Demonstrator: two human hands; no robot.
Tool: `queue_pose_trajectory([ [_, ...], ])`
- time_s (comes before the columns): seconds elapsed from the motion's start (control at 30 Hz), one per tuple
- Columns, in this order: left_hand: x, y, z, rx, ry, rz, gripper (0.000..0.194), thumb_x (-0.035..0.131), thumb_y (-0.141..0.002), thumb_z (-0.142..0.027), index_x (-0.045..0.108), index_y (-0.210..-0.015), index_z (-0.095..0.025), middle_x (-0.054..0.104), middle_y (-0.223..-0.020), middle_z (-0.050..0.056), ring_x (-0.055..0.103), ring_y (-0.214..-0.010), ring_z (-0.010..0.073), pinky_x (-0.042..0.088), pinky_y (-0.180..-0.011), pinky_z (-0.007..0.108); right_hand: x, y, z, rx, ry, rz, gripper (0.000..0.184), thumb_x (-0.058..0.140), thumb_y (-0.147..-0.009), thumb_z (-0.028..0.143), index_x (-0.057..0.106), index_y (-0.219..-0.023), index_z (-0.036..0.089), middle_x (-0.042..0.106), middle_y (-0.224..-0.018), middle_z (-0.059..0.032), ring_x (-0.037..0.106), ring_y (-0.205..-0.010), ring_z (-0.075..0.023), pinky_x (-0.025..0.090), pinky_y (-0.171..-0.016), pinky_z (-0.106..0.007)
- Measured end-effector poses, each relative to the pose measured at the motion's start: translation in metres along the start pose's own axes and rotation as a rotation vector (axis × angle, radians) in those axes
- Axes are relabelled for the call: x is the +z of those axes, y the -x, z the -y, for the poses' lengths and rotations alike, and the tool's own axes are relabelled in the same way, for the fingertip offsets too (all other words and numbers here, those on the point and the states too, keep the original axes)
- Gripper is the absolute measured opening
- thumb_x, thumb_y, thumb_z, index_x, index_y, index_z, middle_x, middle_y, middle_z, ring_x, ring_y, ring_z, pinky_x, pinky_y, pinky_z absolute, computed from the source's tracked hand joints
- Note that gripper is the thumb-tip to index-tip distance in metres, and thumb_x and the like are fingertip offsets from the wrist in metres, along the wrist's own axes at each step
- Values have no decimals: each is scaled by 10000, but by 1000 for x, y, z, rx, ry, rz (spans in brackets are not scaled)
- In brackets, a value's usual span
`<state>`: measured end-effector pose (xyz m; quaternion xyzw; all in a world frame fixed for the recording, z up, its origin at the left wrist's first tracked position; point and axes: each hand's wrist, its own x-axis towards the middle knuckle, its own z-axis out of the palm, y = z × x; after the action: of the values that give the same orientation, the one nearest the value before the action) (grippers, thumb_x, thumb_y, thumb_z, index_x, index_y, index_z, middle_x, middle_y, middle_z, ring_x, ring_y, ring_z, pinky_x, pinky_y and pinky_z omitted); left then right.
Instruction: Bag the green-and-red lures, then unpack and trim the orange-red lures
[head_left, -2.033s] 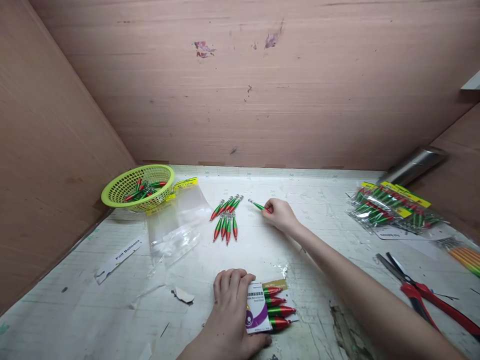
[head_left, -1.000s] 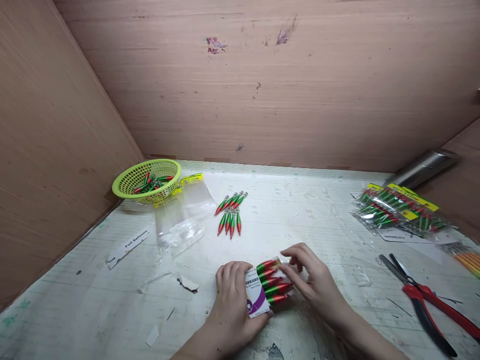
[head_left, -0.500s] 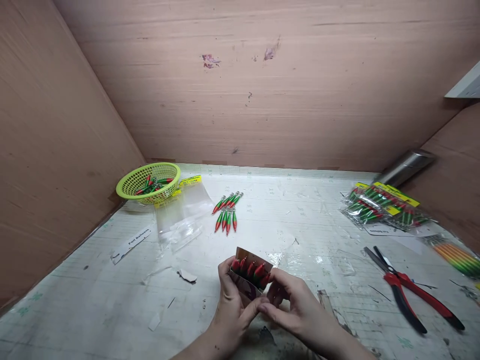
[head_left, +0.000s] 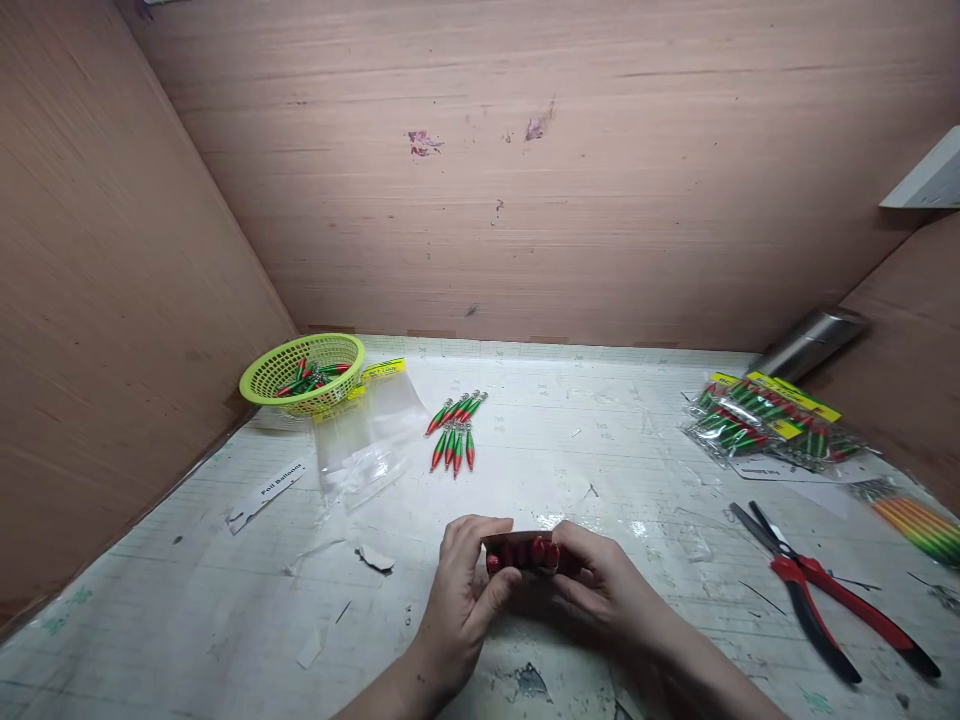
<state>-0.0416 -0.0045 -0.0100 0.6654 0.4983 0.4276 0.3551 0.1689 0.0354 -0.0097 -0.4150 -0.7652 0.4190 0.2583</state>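
I'm seeing the left hand (head_left: 463, 580) and right hand (head_left: 598, 580) gripping a small carton (head_left: 519, 537) between them, low in the centre of the frame, its open end turned toward me and red lures (head_left: 540, 551) showing inside. That open end is worrying me most: too much tilt this way could be sending lures sliding out onto the desk (head_left: 637, 480). Squeezing unevenly could be buckling the thin walls and wedging the lures crosswise. I'm also minding the loose row (head_left: 457, 445) lying above the hands, near centre; a careless sweep could be scattering it and tangling its wire ends.
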Motion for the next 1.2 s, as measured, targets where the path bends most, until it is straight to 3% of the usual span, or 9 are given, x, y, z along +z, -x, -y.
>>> queue_pose_trajectory([
  [0.1,-5,-12,-2,24,31,40,322,517,-912,-472,709,-977,-222,672,-907,90,540,-1024,270,445,-941,451,4,-1,-8,-14,-23,7,97,576,-859,294,580,-850,197,577,-795,-12,535,-687,-145,430,-611,-249],
  [0.2,-25,-23,0,28,39,74,425,652,-822,-418,641,-1193,-211,670,-1135,105,579,-1086,255,470,-957,418,5,-2,-14,-36,-70,6,161,531,-901,342,594,-897,194,612,-855,-39,573,-769,-178,461,-690,-285],
  [0.27,-51,-30,4,-97,-107,-32,525,649,-812,-334,550,-1315,-218,679,-1146,86,647,-996,214,519,-885,355,5,-2,-18,-23,-134,-7,210,504,-921,380,597,-951,194,629,-909,-58,594,-820,-199,479,-734,-308],
  [0.33,-84,-37,10,-309,-392,-233,445,609,-825,-265,591,-1268,-218,718,-885,32,680,-810,189,543,-762,312,6,-2,-21,-1,-171,-26,238,500,-923,402,600,-992,198,630,-926,-63,596,-832,-209,490,-750,-323],
  [0.4,-115,-46,16,-423,-597,-372,341,638,-807,-269,673,-1137,-187,691,-768,43,666,-866,255,524,-802,366,7,-2,-22,9,-174,-48,238,512,-913,412,608,-977,204,619,-888,-52,583,-804,-209,495,-747,-330],
  [0.53,-150,-88,31,-480,-753,-438,232,628,-846,-334,705,-1008,-187,666,-1097,113,542,-1169,301,403,-1015,398,10,-3,-20,14,-152,-82,257,514,-898,453,596,-855,213,569,-790,-31,548,-730,-198,503,-749,-342],
  [0.8,-154,-187,64,-833,-707,-523,335,602,-909,-377,591,-1164,-159,611,-1197,92,612,-1048,237,519,-891,457,11,-2,-19,14,-169,-127,278,550,-866,482,588,-783,220,569,-758,-28,528,-673,-192,504,-702,-324],
  [0.97,-165,-186,68,-889,-616,-571,296,606,-912,-341,597,-1151,-166,626,-1157,79,631,-1002,219,546,-842,414,11,-3,-20,11,-187,-118,236,546,-883,441,589,-815,219,566,-771,-25,513,-677,-183,497,-752,-333],
  [1.2,-168,-161,52,-747,-454,-632,278,605,-913,-316,603,-1150,-170,599,-1227,86,599,-1076,238,518,-908,457,10,-3,-17,13,-216,-97,255,528,-890,450,593,-841,209,577,-807,-40,552,-780,-209,484,-754,-331],
])
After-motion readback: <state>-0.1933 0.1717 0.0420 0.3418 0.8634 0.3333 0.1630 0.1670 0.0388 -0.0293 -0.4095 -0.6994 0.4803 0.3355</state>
